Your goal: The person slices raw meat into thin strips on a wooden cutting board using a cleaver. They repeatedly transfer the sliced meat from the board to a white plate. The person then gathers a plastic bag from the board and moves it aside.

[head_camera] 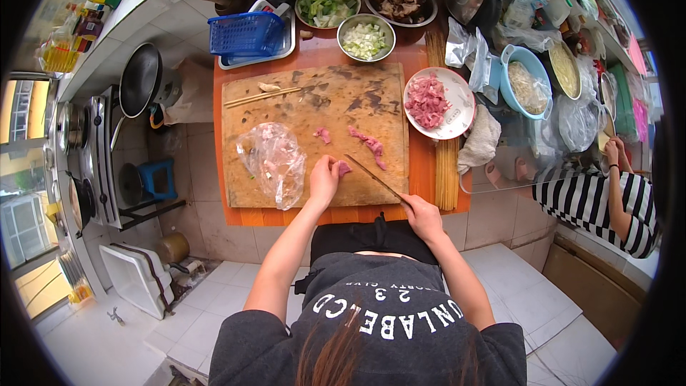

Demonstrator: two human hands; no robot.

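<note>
On the worn wooden cutting board [321,187], my left hand [325,179] pinches a small piece of raw meat [344,168] near the front edge. My right hand [425,218] grips a knife [375,177], whose blade points up and left, its tip close to that piece. Beyond the blade lies a longer strip of raw meat [368,146], with a smaller scrap [322,135] to its left. A crumpled clear plastic bag [272,163] with bits inside rests left of my left hand. Cut raw meat [427,101] fills part of a white plate [458,110] at the board's right edge.
Chopsticks [262,97] lie across the board's far left. Behind stand bowls of chopped greens [328,5], chopped scallion [364,40] and dark pieces [399,1], beside a blue basket [246,33]. Bundled thin sticks [447,177] and a cloth [479,136] lie right. Another person [595,198] works at far right.
</note>
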